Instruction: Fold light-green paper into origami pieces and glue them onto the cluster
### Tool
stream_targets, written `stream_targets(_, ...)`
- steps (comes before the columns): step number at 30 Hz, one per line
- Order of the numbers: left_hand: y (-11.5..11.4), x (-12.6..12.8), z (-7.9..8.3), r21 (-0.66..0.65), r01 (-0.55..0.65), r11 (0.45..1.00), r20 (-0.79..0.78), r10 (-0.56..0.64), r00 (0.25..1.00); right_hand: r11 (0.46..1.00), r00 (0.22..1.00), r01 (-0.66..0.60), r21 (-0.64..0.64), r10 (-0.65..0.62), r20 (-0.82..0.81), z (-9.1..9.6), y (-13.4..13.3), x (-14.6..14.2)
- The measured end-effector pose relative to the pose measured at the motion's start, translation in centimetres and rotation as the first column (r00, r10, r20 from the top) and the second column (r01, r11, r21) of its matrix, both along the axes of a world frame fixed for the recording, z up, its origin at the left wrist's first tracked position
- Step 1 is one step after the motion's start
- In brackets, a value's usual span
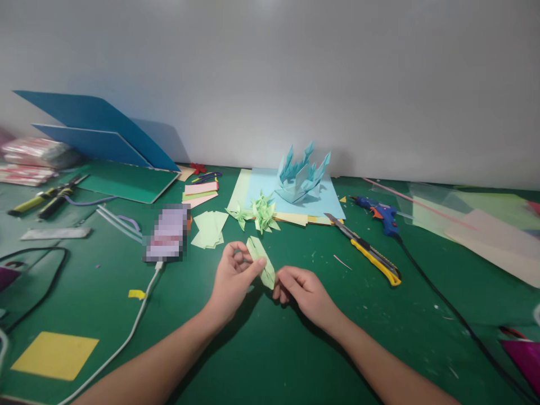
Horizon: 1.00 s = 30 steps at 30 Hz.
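Note:
A narrow folded strip of light green paper (260, 260) is held slantwise above the green table. My left hand (236, 271) grips it, thumb across the front face and fingers behind. At its lower right end, the thumb and index finger of my right hand (304, 289) pinch the paper's tip; the other fingers are curled under. Just beyond my hands sit folded light green paper pieces with pointed petals (264, 212). Left of these lies a small fanned pile of light green paper slips (208, 229).
A blue folded-paper piece (297, 183) stands on paper sheets (333, 208) at the back. To the right lie a yellow utility knife (371, 256) and a blue glue gun (386, 216). A phone (166, 232) with a white cable (141, 315) and pliers (50, 199) are on the left.

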<state>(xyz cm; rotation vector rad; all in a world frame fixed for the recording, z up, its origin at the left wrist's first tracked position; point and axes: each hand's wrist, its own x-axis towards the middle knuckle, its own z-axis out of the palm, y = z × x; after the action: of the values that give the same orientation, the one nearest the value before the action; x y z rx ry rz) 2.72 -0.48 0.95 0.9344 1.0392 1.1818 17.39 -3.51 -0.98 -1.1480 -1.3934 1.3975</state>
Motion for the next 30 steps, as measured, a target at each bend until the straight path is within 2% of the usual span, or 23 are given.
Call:
stream_targets(8,-0.27,0.26,0.34,0.001,-0.020,1.000,0.037,0.020,0.999,0.998,1.000,-0.008,-0.069,0.006,-0.030,0.06,-0.03,0.03)
stream_targets(11,-0.28,0.29,0.38,-0.083,0.000,0.997,0.078,0.006,0.997,0.999,1.000,-0.020,-0.039,0.019,-0.011,0.07,0.05,0.05)
stream_targets(14,-0.18,0.29,0.34,-0.218,0.062,0.974,0.136,-0.033,0.990,0.999,0.999,-0.010,0.040,0.008,0.049,0.00,0.11,0.13)
stream_targets(16,-0.09,0.30,0.33,-0.251,0.097,0.963,0.155,-0.059,0.986,0.996,0.996,-0.016,0.092,0.008,0.091,-0.04,0.07,0.18)
stream_targets(22,-0.13,0.25,0.32,-0.100,0.057,0.993,0.099,-0.047,0.994,0.986,0.991,-0.089,0.142,0.073,0.116,0.01,-0.31,0.21)
stream_targets(26,-0.54,0.35,0.18,0.033,0.041,0.999,0.009,-0.042,0.999,0.983,0.983,-0.067,0.170,0.036,0.181,-0.11,-0.26,0.19)
stream_targets(28,-0.66,0.41,0.14,0.026,0.055,0.998,0.001,-0.055,0.999,0.977,0.971,-0.075,0.202,0.025,0.238,-0.16,-0.17,0.19)
stream_targets(30,-0.63,0.42,0.13,-0.054,0.067,0.996,0.042,-0.064,0.997,0.969,0.959,-0.095,0.226,0.029,0.280,-0.15,-0.12,0.17)
